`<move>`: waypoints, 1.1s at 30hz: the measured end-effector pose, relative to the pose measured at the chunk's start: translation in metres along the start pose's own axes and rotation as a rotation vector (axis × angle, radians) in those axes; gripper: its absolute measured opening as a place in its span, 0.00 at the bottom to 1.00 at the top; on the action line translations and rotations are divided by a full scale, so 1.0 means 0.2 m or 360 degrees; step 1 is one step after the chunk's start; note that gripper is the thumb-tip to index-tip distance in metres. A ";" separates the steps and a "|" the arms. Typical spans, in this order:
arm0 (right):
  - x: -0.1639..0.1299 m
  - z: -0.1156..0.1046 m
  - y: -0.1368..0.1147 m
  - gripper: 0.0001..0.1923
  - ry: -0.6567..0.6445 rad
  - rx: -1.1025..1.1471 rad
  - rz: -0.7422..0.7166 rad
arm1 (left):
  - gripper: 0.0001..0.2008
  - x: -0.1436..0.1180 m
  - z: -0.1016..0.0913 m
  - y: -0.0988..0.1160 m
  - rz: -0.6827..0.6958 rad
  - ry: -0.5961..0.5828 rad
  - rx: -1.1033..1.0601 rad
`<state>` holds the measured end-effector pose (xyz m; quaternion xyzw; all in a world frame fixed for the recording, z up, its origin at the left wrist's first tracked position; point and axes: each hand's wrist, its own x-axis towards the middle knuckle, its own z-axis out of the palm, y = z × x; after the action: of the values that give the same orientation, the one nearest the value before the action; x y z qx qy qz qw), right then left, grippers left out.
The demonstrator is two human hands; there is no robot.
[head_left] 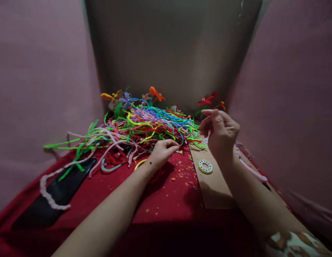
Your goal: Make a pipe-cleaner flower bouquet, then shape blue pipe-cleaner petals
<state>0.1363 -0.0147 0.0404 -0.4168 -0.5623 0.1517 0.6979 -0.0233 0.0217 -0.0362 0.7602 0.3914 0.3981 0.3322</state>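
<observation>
A heap of many-coloured pipe cleaners (155, 123) lies across the middle of the red cloth. At its near edge is my left hand (163, 153), low over the cloth, with thumb and fingertips pinched together. Whatever that pinch holds is too small to make out. My right hand (221, 132) is raised higher, above a brown board (215, 194), its fingers curled in and the thumb pressed against them. A thin dark line and a bit of pale pink show beside its palm, but I cannot tell whether the fingers grip either.
A white and yellow ring-shaped spool (205, 166) lies on the board. Pipe-cleaner flowers (155, 93) stand behind the heap, with red ones (205, 101) at the back right. A black flat object (59, 192) lies at left under loose strands. Coloured scraps (179, 175) dot the red cloth (166, 210).
</observation>
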 end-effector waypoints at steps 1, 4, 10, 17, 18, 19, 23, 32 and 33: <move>-0.01 0.00 0.04 0.15 -0.0019 0.0008 0.0017 | 0.13 0.00 -0.01 0.00 -0.0004 -0.0036 0.0026; -0.04 0.00 0.12 0.12 -0.0152 0.0088 0.0028 | 0.10 0.00 0.01 0.00 0.0053 -0.0194 0.0120; -0.12 -0.11 0.11 0.12 -0.0273 0.0074 0.0086 | 0.14 -0.07 0.13 0.05 0.0291 -0.0630 0.0344; -0.28 -0.26 0.09 0.12 -0.0190 0.0106 0.0126 | 0.17 -0.27 0.16 0.11 0.0502 -0.0888 0.0451; -0.31 -0.28 0.09 0.12 -0.0188 0.0099 0.0128 | 0.13 -0.28 0.14 0.12 0.0483 -0.0862 0.0411; -0.35 -0.31 0.08 0.12 -0.0193 0.0089 0.0112 | 0.12 -0.28 0.12 0.13 0.0440 -0.0794 0.0403; -0.56 -0.39 0.08 0.12 -0.0468 -0.0196 0.0150 | 0.11 -0.18 0.13 0.08 0.0338 -0.0482 0.0665; -0.79 -0.32 0.12 0.38 -0.1233 -0.1518 -0.0388 | 0.18 -0.19 0.23 0.03 0.0520 -0.0738 0.0704; -0.80 -0.30 0.11 0.39 -0.1268 -0.1557 -0.0372 | 0.18 -0.23 0.21 0.04 0.0530 -0.0774 0.0698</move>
<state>0.1460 -0.1352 -0.0820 -0.5345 -0.8246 -0.0562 0.1766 -0.0013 -0.0307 -0.0652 0.9391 0.2478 0.1611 0.1754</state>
